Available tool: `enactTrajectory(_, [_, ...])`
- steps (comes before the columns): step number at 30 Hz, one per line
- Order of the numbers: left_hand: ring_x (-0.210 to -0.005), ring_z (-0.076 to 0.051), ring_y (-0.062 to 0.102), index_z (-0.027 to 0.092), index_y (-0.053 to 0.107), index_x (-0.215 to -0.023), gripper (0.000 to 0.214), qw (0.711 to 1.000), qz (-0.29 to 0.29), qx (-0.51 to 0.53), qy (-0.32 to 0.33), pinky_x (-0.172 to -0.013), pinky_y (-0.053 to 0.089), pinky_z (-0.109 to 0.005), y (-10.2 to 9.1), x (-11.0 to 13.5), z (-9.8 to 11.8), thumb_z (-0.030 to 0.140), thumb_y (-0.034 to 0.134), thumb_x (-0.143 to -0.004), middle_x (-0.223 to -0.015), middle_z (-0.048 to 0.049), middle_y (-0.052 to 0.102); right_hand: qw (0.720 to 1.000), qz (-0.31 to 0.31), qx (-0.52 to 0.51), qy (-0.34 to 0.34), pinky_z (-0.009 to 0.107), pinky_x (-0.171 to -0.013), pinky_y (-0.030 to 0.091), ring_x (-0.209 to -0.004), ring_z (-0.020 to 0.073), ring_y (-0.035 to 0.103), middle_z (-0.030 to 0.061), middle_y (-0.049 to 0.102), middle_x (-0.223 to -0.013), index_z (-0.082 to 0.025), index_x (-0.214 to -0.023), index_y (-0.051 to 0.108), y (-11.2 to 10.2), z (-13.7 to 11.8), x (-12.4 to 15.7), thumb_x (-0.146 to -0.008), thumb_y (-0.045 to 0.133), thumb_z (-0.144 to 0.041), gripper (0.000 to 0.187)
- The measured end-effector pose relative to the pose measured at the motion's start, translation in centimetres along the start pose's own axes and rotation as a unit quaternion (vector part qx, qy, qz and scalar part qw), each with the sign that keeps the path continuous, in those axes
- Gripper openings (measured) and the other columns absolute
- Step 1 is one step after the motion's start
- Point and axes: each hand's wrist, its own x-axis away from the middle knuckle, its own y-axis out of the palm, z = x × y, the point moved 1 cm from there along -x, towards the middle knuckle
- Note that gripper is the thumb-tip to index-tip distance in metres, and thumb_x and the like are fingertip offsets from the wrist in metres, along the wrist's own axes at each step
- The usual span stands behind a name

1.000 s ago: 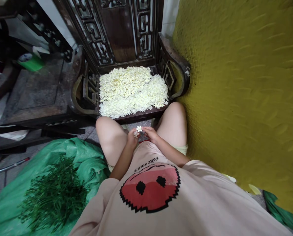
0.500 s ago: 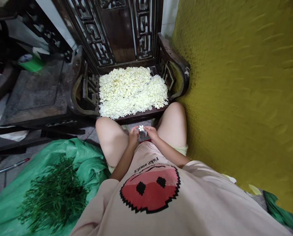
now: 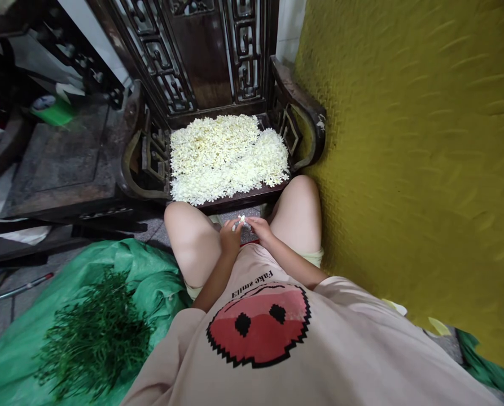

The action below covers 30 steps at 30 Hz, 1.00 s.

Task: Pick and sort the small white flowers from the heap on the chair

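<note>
My left hand [image 3: 229, 237] and my right hand [image 3: 258, 228] meet between my bare knees, just in front of my chest. Both are closed in a pinch around one small white flower [image 3: 240, 221] that sits between the fingertips. Straight ahead, a big heap of the same pale white flowers [image 3: 226, 155] covers the seat of a dark carved wooden chair [image 3: 306, 121]. The chair's front edge is close to my knees.
A green plastic sheet [image 3: 150, 270] lies on the floor at my left with a pile of thin green stems [image 3: 95, 338] on it. A yellow textured wall [image 3: 412, 141] runs along my right. Dark wooden furniture [image 3: 61, 163] stands at the left.
The flower has tilted and dropped slightly between my fingertips. My left hand has shifted a little toward the right hand. The flower heap and the stems have not moved.
</note>
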Motion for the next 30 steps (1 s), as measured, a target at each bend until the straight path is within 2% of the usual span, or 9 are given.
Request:
enactTrajectory(3, [-0.075, -0.017, 0.057, 0.02, 0.068, -0.076, 0.012, 1.0, 0.001, 0.012, 0.006, -0.073, 0.042, -0.03, 0.07, -0.04, -0.29, 0.027, 0.058, -0.076, -0.076, -0.0044, 0.065, 0.999, -0.038, -0.018, 0.024, 0.022, -0.047, 0.024, -0.045, 0.0045, 0.031, -0.0047, 0.047, -0.049, -0.013, -0.074, 0.066, 0.08, -0.14, 0.1, -0.056, 0.071, -0.049, 0.04])
enactTrajectory(6, [-0.074, -0.016, 0.057, 0.019, 0.065, -0.07, 0.013, 0.999, 0.003, 0.038, -0.017, -0.074, 0.042, -0.029, 0.12, -0.16, -0.51, 0.028, 0.058, -0.075, -0.074, -0.0034, 0.064, 0.998, -0.06, -0.025, 0.017, 0.022, -0.047, 0.024, -0.045, 0.0046, 0.029, -0.0049, 0.046, -0.048, -0.014, -0.073, 0.066, 0.13, -0.2, 0.1, -0.056, 0.071, -0.05, 0.041])
enactTrajectory(11, [-0.066, -0.014, 0.054, 0.018, 0.063, -0.07, 0.017, 0.985, 0.003, 0.096, -0.141, -0.064, 0.04, -0.025, 0.02, -0.22, -0.55, 0.035, 0.06, -0.071, -0.071, -0.0012, 0.063, 0.998, -0.066, 0.003, -0.002, 0.022, -0.05, 0.029, -0.053, 0.0072, 0.041, 0.0005, 0.06, -0.066, -0.016, -0.082, 0.068, 0.18, -0.07, 0.04, -0.056, 0.072, -0.049, 0.043])
enactTrajectory(13, [-0.061, -0.012, 0.051, 0.018, 0.063, -0.07, 0.018, 0.978, -0.007, 0.116, -0.172, -0.06, 0.038, -0.024, -0.05, -0.18, -0.37, 0.036, 0.061, -0.069, -0.066, 0.0002, 0.061, 0.998, -0.056, 0.021, -0.006, 0.022, -0.052, 0.031, -0.058, 0.009, 0.045, 0.0022, 0.063, -0.072, -0.016, -0.082, 0.069, 0.14, -0.04, 0.01, -0.055, 0.073, -0.047, 0.041])
enactTrajectory(18, [-0.057, -0.011, 0.047, 0.017, 0.061, -0.066, 0.019, 0.979, -0.014, 0.119, -0.167, -0.057, 0.035, -0.023, -0.09, -0.05, -0.07, 0.036, 0.061, -0.067, -0.063, 0.0014, 0.059, 0.997, -0.038, 0.06, -0.021, 0.022, -0.051, 0.031, -0.062, 0.0114, 0.049, 0.0038, 0.065, -0.076, -0.017, -0.077, 0.069, 0.06, -0.15, -0.04, -0.057, 0.07, -0.046, 0.035])
enactTrajectory(24, [-0.056, -0.011, 0.045, 0.018, 0.058, -0.062, 0.018, 0.98, -0.026, 0.102, -0.167, -0.055, 0.034, -0.022, 0.17, -0.08, -0.44, 0.036, 0.061, -0.066, -0.059, 0.0024, 0.055, 0.997, -0.037, 0.068, -0.02, 0.022, -0.05, 0.029, -0.055, 0.0094, 0.043, 0.0024, 0.062, -0.067, -0.015, -0.071, 0.068, 0.11, -0.17, 0.0, -0.057, 0.069, -0.047, 0.035])
enactTrajectory(28, [-0.058, -0.012, 0.048, 0.018, 0.063, -0.071, 0.016, 0.977, -0.013, 0.1, -0.186, -0.057, 0.037, -0.022, 0.28, -0.16, -0.52, 0.034, 0.063, -0.065, -0.062, 0.0018, 0.058, 0.997, -0.034, 0.07, -0.024, 0.022, -0.051, 0.031, -0.056, 0.0097, 0.044, 0.0023, 0.061, -0.066, -0.015, -0.071, 0.068, 0.0, -0.11, -0.02, -0.057, 0.07, -0.048, 0.035])
enactTrajectory(30, [-0.063, -0.013, 0.051, 0.019, 0.066, -0.077, 0.017, 0.983, -0.002, 0.092, -0.161, -0.061, 0.039, -0.023, 0.18, -0.17, -0.3, 0.031, 0.063, -0.066, -0.069, 0.0001, 0.062, 0.997, -0.031, 0.068, -0.023, 0.022, -0.051, 0.031, -0.057, 0.01, 0.045, 0.0027, 0.062, -0.068, -0.015, -0.071, 0.068, -0.07, -0.1, -0.03, -0.057, 0.07, -0.048, 0.036])
